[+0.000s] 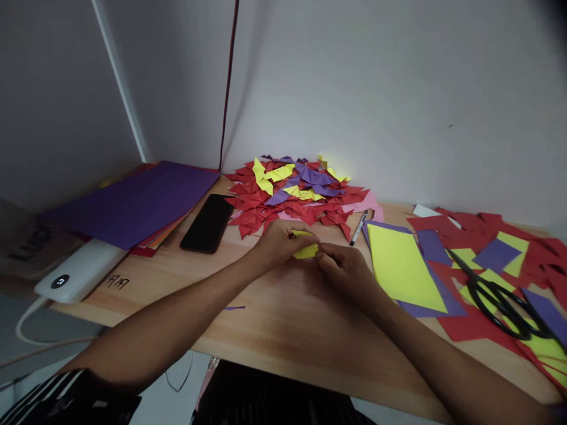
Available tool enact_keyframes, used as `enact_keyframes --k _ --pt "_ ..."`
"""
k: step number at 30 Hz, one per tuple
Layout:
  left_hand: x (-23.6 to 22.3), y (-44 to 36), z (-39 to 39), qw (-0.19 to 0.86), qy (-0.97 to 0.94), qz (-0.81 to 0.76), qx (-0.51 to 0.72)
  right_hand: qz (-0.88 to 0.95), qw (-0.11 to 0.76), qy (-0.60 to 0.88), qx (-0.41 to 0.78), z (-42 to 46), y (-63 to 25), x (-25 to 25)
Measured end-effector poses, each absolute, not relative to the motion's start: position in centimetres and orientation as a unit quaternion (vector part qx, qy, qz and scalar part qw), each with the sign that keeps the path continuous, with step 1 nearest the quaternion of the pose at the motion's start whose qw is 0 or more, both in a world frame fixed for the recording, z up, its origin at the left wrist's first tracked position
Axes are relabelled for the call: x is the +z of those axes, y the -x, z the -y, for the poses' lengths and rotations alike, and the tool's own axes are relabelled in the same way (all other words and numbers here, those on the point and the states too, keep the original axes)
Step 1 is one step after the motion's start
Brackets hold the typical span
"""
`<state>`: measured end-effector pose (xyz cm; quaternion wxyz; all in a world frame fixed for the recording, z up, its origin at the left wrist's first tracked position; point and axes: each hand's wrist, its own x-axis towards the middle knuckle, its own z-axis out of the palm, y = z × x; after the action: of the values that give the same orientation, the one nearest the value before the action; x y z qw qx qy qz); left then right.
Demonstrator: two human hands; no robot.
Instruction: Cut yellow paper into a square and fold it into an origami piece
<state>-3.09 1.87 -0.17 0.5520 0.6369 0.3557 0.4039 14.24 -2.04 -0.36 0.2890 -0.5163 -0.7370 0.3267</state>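
Note:
A small piece of folded yellow paper (pixel 305 252) is held between my two hands above the middle of the table. My left hand (pixel 286 241) grips it from the left, thumb lying across its upper edge. With fingers curled, my right hand (pixel 339 262) pinches its right edge. Just beyond my hands lies a heap of folded paper figures (pixel 292 195), mostly red, with some purple and yellow ones. Faces are drawn on a few of the yellow figures. My fingers hide part of the folded paper.
Purple sheets (pixel 146 200) lie at left over a white power bank (pixel 80 274), beside a black phone (pixel 207 224). A marker pen (pixel 358 227) and yellow sheets (pixel 403 265) are right of my hands. Black-handled scissors (pixel 500 298) rest on scraps at far right.

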Motion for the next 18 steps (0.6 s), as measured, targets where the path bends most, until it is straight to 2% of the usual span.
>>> enact_keyframes --k 7,11,14,18 --pt "0.03 3.03 -1.97 0.605 -0.557 -0.365 0.436 0.721 0.296 0.529 0.337 2.03 -14.24 0.09" --pt "0.05 3.18 -2.19 0.651 -0.559 -0.364 0.363 0.712 0.313 0.528 0.342 1.96 -14.39 0.02" --pt "-0.15 3.39 -2.31 0.639 -0.594 -0.379 0.308 0.715 0.308 0.535 0.329 1.98 -14.39 -0.04" --pt "-0.45 3.38 -2.29 0.618 -0.62 -0.38 0.3 0.716 0.306 0.539 0.32 2.02 -14.26 0.0"
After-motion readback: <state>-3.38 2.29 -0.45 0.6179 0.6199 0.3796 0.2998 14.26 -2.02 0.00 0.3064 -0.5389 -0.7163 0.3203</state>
